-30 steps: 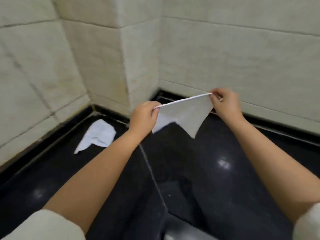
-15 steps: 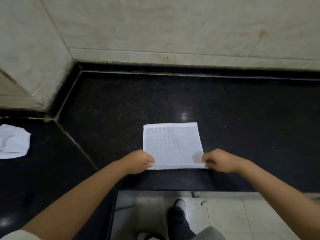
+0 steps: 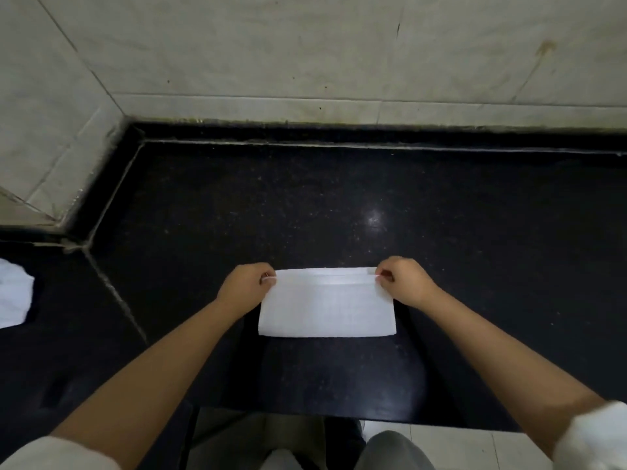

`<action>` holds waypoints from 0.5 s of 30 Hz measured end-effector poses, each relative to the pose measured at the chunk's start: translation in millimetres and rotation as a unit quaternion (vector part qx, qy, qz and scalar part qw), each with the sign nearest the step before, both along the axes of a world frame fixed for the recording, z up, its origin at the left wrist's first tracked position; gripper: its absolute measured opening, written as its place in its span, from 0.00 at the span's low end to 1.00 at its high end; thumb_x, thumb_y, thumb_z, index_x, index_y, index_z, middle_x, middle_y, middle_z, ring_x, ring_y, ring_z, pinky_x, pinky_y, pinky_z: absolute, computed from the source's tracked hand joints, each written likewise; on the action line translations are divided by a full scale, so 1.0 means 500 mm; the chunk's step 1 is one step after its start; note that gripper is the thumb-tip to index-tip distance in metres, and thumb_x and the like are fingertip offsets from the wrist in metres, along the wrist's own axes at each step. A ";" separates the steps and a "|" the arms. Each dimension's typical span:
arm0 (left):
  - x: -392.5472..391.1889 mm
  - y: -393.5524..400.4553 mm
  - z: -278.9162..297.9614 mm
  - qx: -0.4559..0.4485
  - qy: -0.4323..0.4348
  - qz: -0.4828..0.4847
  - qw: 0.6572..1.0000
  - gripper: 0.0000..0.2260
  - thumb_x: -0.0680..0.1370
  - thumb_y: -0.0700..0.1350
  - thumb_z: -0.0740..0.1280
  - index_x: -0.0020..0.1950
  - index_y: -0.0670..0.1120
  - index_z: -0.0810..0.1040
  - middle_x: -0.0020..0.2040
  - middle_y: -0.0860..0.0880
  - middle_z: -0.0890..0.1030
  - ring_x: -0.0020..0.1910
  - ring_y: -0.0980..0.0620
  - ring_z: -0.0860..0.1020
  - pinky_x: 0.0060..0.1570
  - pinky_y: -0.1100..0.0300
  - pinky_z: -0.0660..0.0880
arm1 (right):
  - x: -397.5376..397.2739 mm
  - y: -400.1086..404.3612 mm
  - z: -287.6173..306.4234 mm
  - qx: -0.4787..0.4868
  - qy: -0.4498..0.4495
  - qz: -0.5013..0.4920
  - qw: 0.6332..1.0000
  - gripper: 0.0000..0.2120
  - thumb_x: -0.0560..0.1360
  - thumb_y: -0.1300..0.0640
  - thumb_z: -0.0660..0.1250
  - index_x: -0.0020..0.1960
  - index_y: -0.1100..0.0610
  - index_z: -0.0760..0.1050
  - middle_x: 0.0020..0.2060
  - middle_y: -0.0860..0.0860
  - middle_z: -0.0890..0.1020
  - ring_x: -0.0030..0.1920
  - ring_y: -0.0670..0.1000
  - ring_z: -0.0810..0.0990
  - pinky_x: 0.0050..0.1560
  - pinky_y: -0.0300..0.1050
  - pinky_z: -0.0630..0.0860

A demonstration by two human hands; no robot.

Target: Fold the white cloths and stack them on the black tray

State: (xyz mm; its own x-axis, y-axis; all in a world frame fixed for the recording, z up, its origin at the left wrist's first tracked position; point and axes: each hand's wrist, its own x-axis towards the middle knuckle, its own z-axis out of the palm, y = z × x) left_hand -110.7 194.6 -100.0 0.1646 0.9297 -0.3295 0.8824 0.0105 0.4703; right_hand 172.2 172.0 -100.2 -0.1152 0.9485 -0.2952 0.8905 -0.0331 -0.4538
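Head view shows us midway through the first fold of one white cloth [image 3: 327,308], which lies flat on the black tabletop [image 3: 339,205] as a wide rectangle, its far edge doubled over toward twelve o'clock. Our left hand [image 3: 249,286] pinches the far corner at nine o'clock of the cloth, thumb and fingers [image 3: 270,279] curled onto the edge; our right hand [image 3: 403,281] pinches the matching corner at three o'clock in the same way. The top layer sits a little short of the far edge, so we judge the next move calls for lining the edges up, pressing the crease flat, then letting go and folding across from one side to the other. A second cloth [image 3: 13,293], crumpled, lies well apart at nine o'clock. We cannot pick out a black tray against the dark surface.
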 end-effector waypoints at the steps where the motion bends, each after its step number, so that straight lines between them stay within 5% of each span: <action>1: 0.006 0.007 -0.007 0.010 0.010 0.009 1.000 0.08 0.78 0.42 0.61 0.51 0.43 0.79 0.48 0.44 0.81 0.47 0.48 0.78 0.48 0.55 0.74 | -0.002 0.011 -0.007 0.010 -0.003 -0.006 1.000 0.09 0.76 0.61 0.61 0.52 0.63 0.78 0.48 0.56 0.78 0.48 0.53 0.75 0.48 0.41 0.71; 4: 0.018 0.019 -0.031 0.056 0.044 0.026 0.997 0.09 0.78 0.41 0.61 0.51 0.42 0.80 0.53 0.44 0.79 0.52 0.48 0.76 0.51 0.55 0.74 | -0.007 0.028 -0.030 0.029 -0.024 -0.002 0.999 0.11 0.77 0.62 0.60 0.53 0.63 0.78 0.53 0.58 0.78 0.56 0.56 0.74 0.55 0.45 0.73; 11: 0.028 0.020 -0.065 0.068 0.108 -0.005 0.992 0.14 0.79 0.41 0.58 0.64 0.43 0.73 0.60 0.45 0.75 0.59 0.49 0.71 0.54 0.58 0.71 | -0.009 0.013 -0.058 0.065 -0.047 0.031 0.996 0.14 0.77 0.63 0.57 0.60 0.62 0.74 0.54 0.58 0.76 0.56 0.57 0.73 0.52 0.46 0.72; 15: 0.029 0.014 -0.058 0.055 0.147 -0.047 0.986 0.12 0.79 0.39 0.57 0.59 0.41 0.76 0.56 0.43 0.75 0.57 0.47 0.72 0.51 0.58 0.71 | -0.005 0.020 -0.053 0.022 -0.030 0.046 0.998 0.13 0.76 0.64 0.57 0.56 0.62 0.77 0.51 0.57 0.77 0.57 0.56 0.73 0.48 0.41 0.70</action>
